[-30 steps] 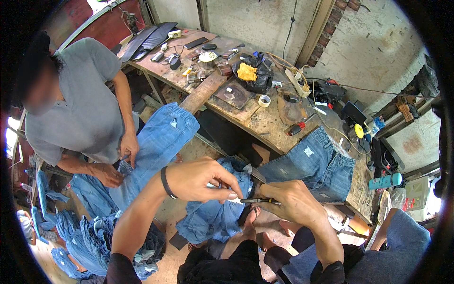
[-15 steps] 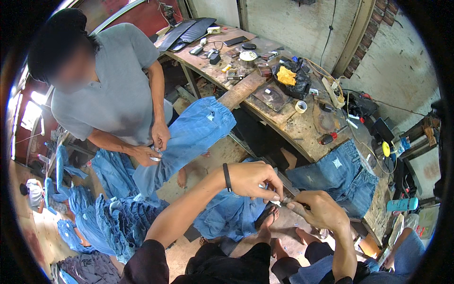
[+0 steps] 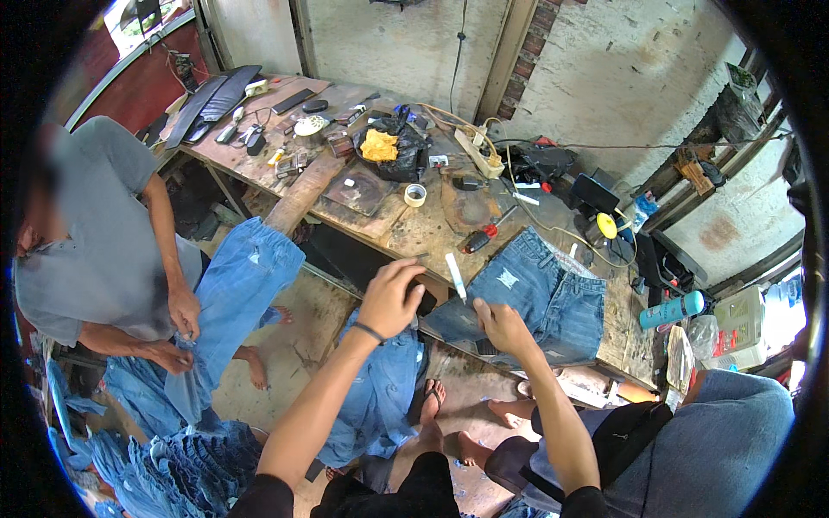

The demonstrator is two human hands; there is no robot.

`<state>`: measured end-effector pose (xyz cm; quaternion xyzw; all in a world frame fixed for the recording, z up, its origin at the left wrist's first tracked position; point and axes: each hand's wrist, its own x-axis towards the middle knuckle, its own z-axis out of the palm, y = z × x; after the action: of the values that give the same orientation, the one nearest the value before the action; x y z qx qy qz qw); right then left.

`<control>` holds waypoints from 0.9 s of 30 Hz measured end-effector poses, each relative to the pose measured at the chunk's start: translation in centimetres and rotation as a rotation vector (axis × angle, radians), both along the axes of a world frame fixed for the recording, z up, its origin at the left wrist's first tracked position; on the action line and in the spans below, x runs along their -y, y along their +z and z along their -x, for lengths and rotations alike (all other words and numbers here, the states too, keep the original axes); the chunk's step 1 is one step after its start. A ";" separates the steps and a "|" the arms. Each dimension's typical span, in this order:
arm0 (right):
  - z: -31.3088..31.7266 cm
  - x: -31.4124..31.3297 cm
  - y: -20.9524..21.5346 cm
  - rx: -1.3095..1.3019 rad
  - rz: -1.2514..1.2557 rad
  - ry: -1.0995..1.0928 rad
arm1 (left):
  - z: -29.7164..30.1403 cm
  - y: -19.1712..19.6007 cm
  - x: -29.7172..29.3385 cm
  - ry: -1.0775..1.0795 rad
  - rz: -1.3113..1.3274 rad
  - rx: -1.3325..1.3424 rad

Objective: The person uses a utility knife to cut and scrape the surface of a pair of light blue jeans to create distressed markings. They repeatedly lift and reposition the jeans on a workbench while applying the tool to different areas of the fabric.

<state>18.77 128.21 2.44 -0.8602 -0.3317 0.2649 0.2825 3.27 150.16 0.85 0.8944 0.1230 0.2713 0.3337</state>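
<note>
My left hand (image 3: 390, 300) is over the near edge of the workbench, fingers loosely bent and apart, with nothing visible between them. To its right my right hand (image 3: 505, 329) is closed over the leg of the denim shorts (image 3: 546, 281); whatever its fingers grip is hidden. A slim white pen-like stick (image 3: 455, 274) has its lower end close to my right fingertips; I cannot tell whether they touch. The blue shorts lie flat on the bench, with a pale frayed patch on one leg. More blue denim (image 3: 373, 388) hangs below my left forearm.
At left a person in a grey shirt (image 3: 108, 229) handles a light-blue denim leg (image 3: 250, 259). The bench (image 3: 389, 229) carries a tape roll (image 3: 414, 195), a red-handled screwdriver (image 3: 480, 238), a black bag (image 3: 406, 155) and cables. A turquoise bottle (image 3: 672, 310) lies at right. Another person's denim-covered lap (image 3: 699, 440) is nearby.
My view has swung right toward the bench. My hands, earlier close together around a small white thing, are now apart over the bench edge. The white stick now shows between them.
</note>
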 end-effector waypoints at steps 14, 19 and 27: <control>0.8 -8.8 -8.3 0.057 0.130 -0.433 | -9.0 -7.5 -3.1 -0.204 -0.551 -0.464; 1.3 -9.1 -8.5 0.049 0.116 -0.478 | -10.0 -7.7 -3.4 -0.268 -0.623 -0.510; 0.3 -9.6 -8.0 0.135 0.240 -0.388 | -10.6 -8.3 -3.4 -0.270 -0.658 -0.497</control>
<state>18.45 137.83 -5.53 -0.9510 -0.1446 0.1851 0.2012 13.85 153.52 -7.43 0.9993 -0.0112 0.0262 0.0237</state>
